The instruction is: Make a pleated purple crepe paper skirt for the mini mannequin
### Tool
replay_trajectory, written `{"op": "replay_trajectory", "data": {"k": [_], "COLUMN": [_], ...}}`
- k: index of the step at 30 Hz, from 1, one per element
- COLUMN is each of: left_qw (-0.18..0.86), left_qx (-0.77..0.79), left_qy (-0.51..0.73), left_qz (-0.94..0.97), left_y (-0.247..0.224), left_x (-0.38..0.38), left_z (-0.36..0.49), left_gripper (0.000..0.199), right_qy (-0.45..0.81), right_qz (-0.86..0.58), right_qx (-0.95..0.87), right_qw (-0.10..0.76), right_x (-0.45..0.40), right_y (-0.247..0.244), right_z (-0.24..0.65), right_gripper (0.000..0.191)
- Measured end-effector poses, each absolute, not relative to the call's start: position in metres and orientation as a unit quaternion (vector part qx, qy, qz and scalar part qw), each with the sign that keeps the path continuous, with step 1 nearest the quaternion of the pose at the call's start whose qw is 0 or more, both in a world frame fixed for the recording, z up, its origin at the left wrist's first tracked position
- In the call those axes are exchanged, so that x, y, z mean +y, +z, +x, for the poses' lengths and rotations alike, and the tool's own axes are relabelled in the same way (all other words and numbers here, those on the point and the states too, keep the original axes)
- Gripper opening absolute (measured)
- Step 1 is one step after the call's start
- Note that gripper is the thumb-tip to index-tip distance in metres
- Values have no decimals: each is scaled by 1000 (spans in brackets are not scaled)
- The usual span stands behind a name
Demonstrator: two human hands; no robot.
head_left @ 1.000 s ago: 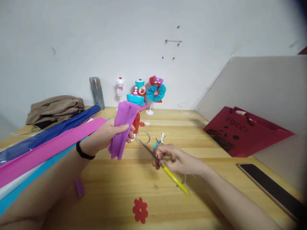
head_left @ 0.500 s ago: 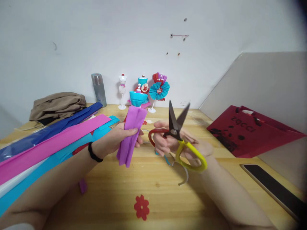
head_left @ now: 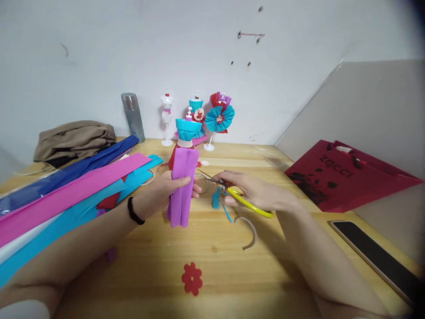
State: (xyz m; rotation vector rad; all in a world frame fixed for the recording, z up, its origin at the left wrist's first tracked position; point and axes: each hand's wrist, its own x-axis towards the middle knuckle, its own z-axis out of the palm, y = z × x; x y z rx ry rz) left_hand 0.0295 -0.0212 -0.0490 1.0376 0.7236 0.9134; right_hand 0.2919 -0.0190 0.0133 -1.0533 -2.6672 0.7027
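Note:
My left hand (head_left: pixel 161 189) grips a folded strip of purple crepe paper (head_left: pixel 182 208), thumb in front and fingertips showing behind its right edge. To its right, my right hand (head_left: pixel 257 189) is closed round a pair of scissors (head_left: pixel 247 204) with yellow and red handles. The slightly parted dark blades point left toward the paper, apart from it. Just behind the paper stands a small dress form (head_left: pixel 188 129) in a turquoise top. Turquoise scraps (head_left: pixel 215 199) and a curved pale strip (head_left: pixel 254 235) lie near my right hand. A red paper flower (head_left: pixel 191 279) rests on the table toward me.
Long sheets of pink crepe paper (head_left: pixel 76 192) and other colours lie at left, by a brown cloth (head_left: pixel 75 138). A grey flask (head_left: pixel 133 117) and more small dress forms (head_left: pixel 219 118) stand at the wall. A red bag (head_left: pixel 345 177) and a phone (head_left: pixel 375 257) are at right.
My right hand has turned over, bringing the scissors from pointing upward to pointing left and lower, with the blades closer together. The purple paper stays in my left hand. The view has shifted slightly.

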Motion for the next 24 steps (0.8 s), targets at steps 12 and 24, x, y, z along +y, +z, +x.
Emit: {"op": "replay_trajectory", "data": {"k": [12, 24], "left_qw": [710, 729], "left_qx": [373, 345], "left_qy": [354, 342], "left_qz": [481, 482], "left_y": [-47, -51], "left_x": [-30, -31], "left_z": [35, 38], "left_gripper": [42, 51], "right_qy": [201, 220], "right_qz": [-360, -351], "right_qx": [-908, -907], "right_qw": [67, 73], "right_x": [-20, -18], "right_y": [1, -5], "right_z": [275, 270], "right_gripper": [51, 39]}}
